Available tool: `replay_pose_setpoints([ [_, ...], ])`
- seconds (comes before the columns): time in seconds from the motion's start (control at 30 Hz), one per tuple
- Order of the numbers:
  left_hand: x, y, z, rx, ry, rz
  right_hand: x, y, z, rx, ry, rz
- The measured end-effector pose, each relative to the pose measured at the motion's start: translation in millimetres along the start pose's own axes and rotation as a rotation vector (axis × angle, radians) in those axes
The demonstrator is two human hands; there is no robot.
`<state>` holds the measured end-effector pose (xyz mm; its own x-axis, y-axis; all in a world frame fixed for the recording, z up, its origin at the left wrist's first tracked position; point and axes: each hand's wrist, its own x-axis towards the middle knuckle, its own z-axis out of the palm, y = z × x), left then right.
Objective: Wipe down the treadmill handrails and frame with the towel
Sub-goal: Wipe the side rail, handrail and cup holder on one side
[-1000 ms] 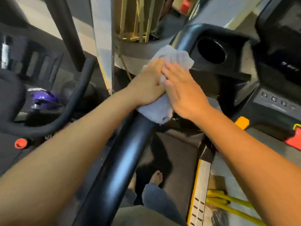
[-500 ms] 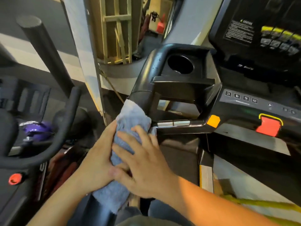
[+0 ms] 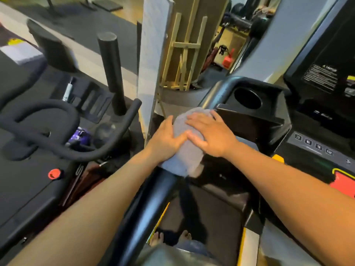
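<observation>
A grey-blue towel (image 3: 187, 156) is wrapped over the treadmill's thick black left handrail (image 3: 151, 204), near where the rail meets the console. My left hand (image 3: 166, 139) grips the towel from the left side of the rail. My right hand (image 3: 210, 134) presses flat on the towel from above and the right, its thumb touching my left hand. The rail's bare lower length runs down toward me between my forearms. The part of the rail under the towel is hidden.
A round cup holder (image 3: 247, 98) sits in the black console just beyond the towel. Speed buttons (image 3: 313, 144) and a red stop key (image 3: 343, 184) lie to the right. An exercise bike's handlebar (image 3: 57, 129) stands close on the left. My bare feet (image 3: 171, 237) are on the belt below.
Both hands slid the towel down the handrail toward me, then back up it toward the console. The view has tilted up and widened.
</observation>
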<state>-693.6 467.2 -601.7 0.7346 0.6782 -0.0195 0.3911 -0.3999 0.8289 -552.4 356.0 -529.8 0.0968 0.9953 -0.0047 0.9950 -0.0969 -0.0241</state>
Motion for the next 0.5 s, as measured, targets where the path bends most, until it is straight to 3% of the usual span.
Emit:
replay_pose_setpoints([
  [0.13,-34.6,19.4,-20.1,-0.153,-0.147,-0.081,0.5,-14.1,9.4,0.161,0.112,0.086],
  [0.23,-72.2,10.0,-27.9,-0.099,-0.235,-0.036,-25.9,-44.5,26.6,0.203,0.2,0.084],
  [0.4,-117.5,-4.5,-44.9,-0.125,-0.236,0.031,-66.1,-93.0,43.3,0.185,0.177,0.033],
  [0.5,-141.7,0.2,-48.2,0.063,-0.235,0.091,-92.8,-121.2,54.4,0.453,0.277,0.083],
])
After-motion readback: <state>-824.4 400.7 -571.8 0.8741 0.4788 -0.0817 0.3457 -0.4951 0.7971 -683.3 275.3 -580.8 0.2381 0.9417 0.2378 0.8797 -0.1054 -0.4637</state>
